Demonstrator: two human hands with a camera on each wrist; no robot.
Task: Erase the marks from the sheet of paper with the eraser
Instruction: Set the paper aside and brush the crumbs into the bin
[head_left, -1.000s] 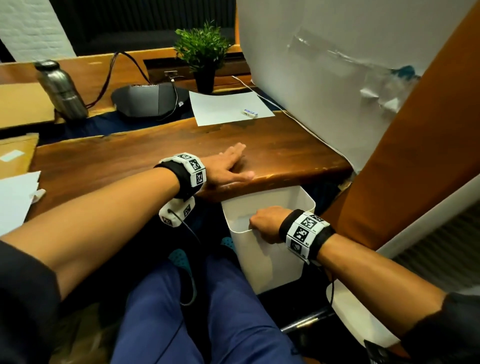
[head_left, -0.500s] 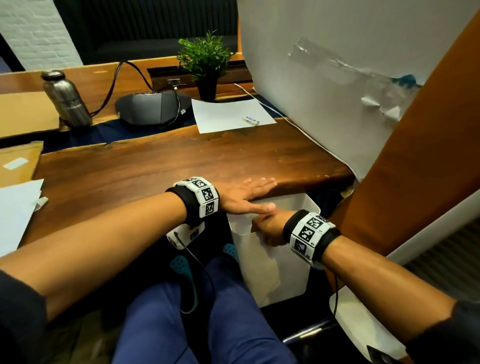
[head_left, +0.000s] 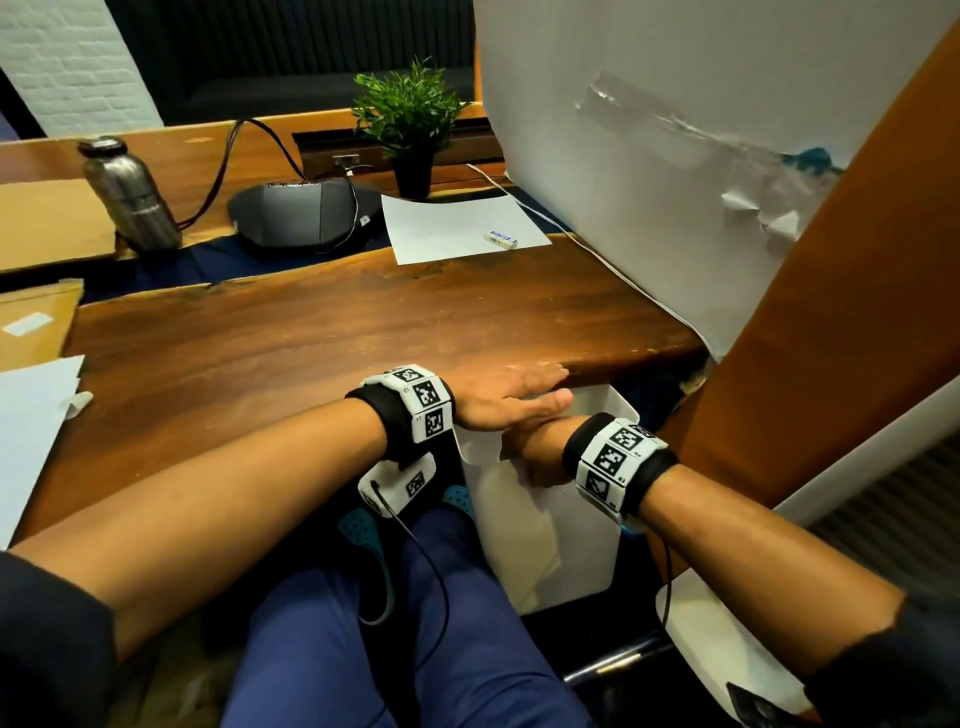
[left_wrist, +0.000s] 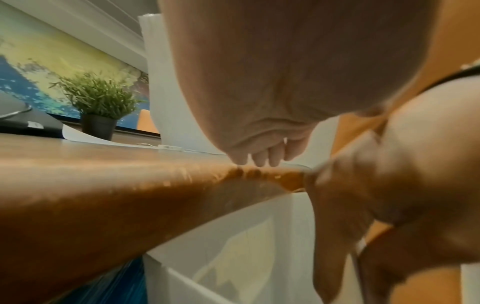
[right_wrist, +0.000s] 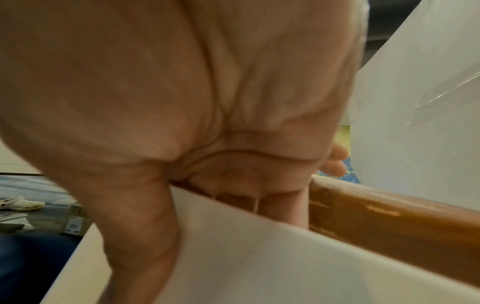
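The white sheet of paper (head_left: 462, 228) lies at the far side of the wooden table (head_left: 311, 338), with the small white eraser (head_left: 500, 238) resting on its right part. Neither hand is near them. My left hand (head_left: 519, 397) lies flat at the table's near edge, fingers straight, fingertips (left_wrist: 262, 158) touching the wood right above the bin. My right hand (head_left: 530, 452) grips the rim of a white bin (head_left: 550, 545) held just under that edge, thumb outside the wall (right_wrist: 259, 257), fingers hidden inside.
A potted plant (head_left: 410, 130), a dark speaker unit (head_left: 306, 213) with cables and a steel bottle (head_left: 130, 192) stand at the back. A big white board (head_left: 675, 156) leans along the table's right side. Cardboard and papers (head_left: 31, 415) lie at the left.
My left hand has slid over the table toward its near edge and now reaches it above the bin. My right hand has brought the bin up under that edge.
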